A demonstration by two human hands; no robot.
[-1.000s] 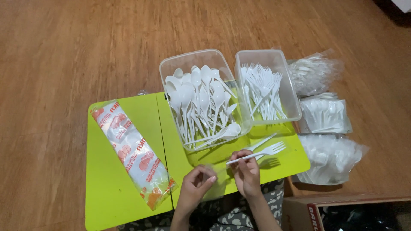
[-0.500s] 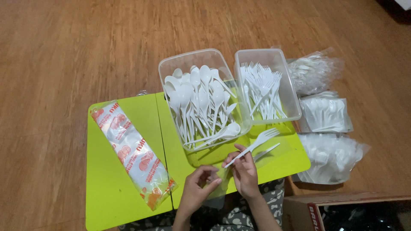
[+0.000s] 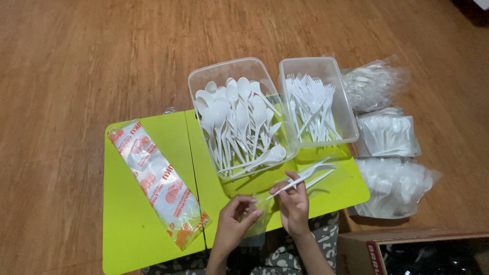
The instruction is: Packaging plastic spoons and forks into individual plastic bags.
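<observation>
White plastic fork and spoon (image 3: 305, 178) pinched in right hand (image 3: 294, 204) above lime worktop (image 3: 147, 239); left hand (image 3: 235, 220) fingers closed on clear sleeve (image 3: 261, 215). Step: bagging; next needs sleeve mouth opened.

I see a low, lime-green folding table (image 3: 147, 229) standing on a brown wooden plank floor (image 3: 76, 66). Directly on the table lie a long clear plastic packet with orange print (image 3: 159, 182), slanted across its left half, and two clear rectangular plastic tubs side by side, one full of white plastic spoons (image 3: 239, 119), the other of white plastic forks (image 3: 315, 104). Three clear bags of white plastic cutlery (image 3: 387, 135) sit on the floor just beside the table's right edge, with a brown cardboard box (image 3: 367, 252) near its front corner.
</observation>
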